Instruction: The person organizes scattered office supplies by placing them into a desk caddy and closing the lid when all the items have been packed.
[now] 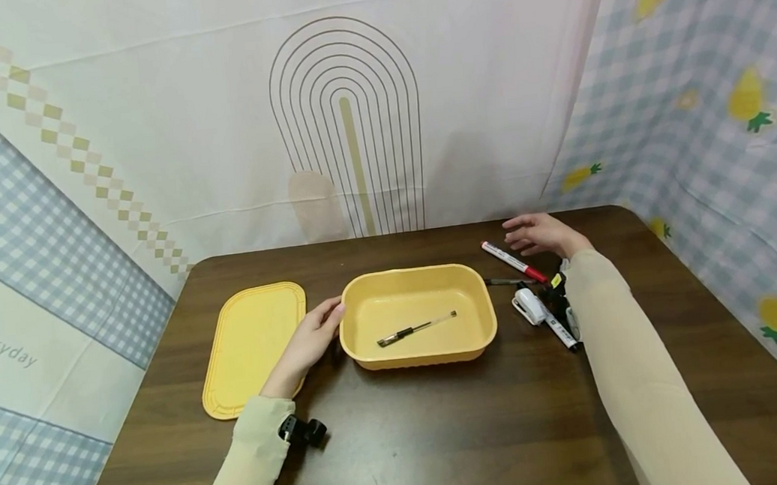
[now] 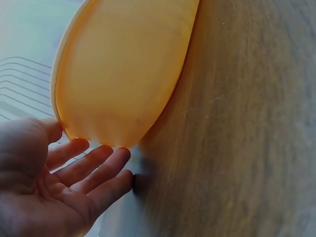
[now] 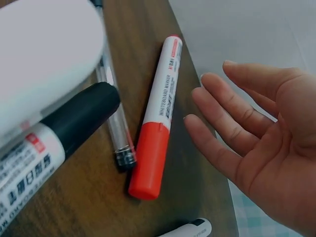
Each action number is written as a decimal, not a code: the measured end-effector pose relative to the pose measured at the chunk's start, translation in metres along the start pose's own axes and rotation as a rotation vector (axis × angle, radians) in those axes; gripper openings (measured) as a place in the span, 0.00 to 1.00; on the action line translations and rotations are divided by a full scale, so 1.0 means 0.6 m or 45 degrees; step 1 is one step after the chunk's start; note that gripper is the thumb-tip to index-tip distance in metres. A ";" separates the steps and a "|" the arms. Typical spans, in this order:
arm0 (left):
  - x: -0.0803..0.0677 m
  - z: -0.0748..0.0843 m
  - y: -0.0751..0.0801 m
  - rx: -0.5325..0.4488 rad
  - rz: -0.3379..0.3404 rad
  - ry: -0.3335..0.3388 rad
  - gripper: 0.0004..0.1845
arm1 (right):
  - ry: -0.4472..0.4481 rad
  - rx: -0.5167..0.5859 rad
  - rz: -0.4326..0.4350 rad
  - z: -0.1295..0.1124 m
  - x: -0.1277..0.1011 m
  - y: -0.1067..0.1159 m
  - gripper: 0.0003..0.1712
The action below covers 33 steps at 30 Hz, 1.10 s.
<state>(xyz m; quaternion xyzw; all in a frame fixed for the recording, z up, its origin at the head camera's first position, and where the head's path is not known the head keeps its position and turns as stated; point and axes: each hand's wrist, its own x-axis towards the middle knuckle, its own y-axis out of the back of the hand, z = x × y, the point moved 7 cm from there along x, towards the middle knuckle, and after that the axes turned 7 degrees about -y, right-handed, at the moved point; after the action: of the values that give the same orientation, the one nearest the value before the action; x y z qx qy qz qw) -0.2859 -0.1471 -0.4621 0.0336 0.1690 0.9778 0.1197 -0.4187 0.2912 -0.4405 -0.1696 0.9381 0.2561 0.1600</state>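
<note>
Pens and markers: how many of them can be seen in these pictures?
4, perhaps more. A black-grip pen lies inside the yellow tray. By the right hand lie a red-capped marker, a thin pen and a black-capped marker. The sleeve may hide others.

Both arms reach forward, left hand (image 1: 309,343) and right hand (image 1: 542,233) with straight fingers.

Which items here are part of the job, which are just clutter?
In play: yellow tray, steadied by left hand; pen lying in it; red-capped marker beside open right hand.
Lying about: yellow lid, black-capped marker, white stapler.
</note>
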 end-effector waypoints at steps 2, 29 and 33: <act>0.001 -0.001 0.000 -0.009 -0.002 0.000 0.28 | 0.001 -0.023 0.002 0.001 -0.001 -0.003 0.29; -0.001 0.008 0.002 0.032 -0.019 -0.053 0.26 | -0.073 -0.244 -0.072 0.016 0.019 -0.037 0.30; -0.001 0.007 0.003 0.041 -0.019 -0.041 0.26 | -0.082 -0.241 -0.065 0.018 0.020 -0.040 0.31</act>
<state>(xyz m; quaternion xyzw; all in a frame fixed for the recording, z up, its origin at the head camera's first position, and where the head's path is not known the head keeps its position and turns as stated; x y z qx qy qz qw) -0.2850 -0.1475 -0.4579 0.0501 0.1831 0.9733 0.1290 -0.4177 0.2749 -0.4644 -0.1996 0.8994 0.3448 0.1798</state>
